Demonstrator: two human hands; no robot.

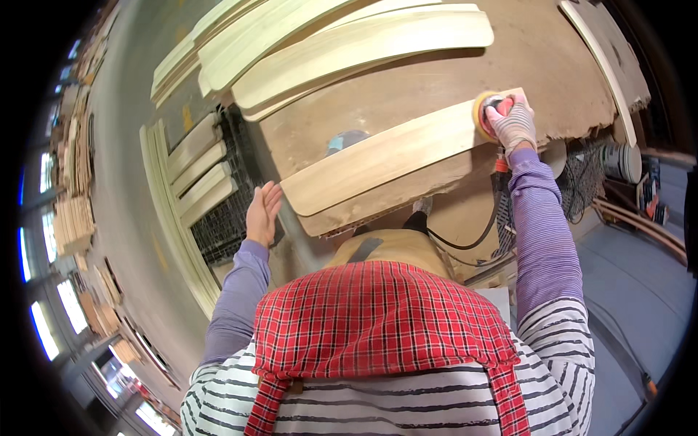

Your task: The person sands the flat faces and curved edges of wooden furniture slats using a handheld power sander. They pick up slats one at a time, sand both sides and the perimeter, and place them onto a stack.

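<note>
A long pale wooden board (392,156) with rounded corners at its left end lies across the worktable in front of me. My right hand (515,125), in a light glove with pinkish fingers, is wrapped round an orbital sander (486,116) with a yellow pad rim. The sander rests on the board's right end, and its red hose fitting hangs below my wrist. Beside the board's left end is my left hand (263,213), bare and open, fingers stretched out. Whether its fingertips touch the board's edge, I cannot tell.
More wooden boards (363,54) are stacked at the table's far side. Left of the table stands a black crate (218,232) with boards on it. A black hose (480,236) runs down from the sander. The table (552,65) has a ragged near edge, and a white strip (600,69) lines its right side.
</note>
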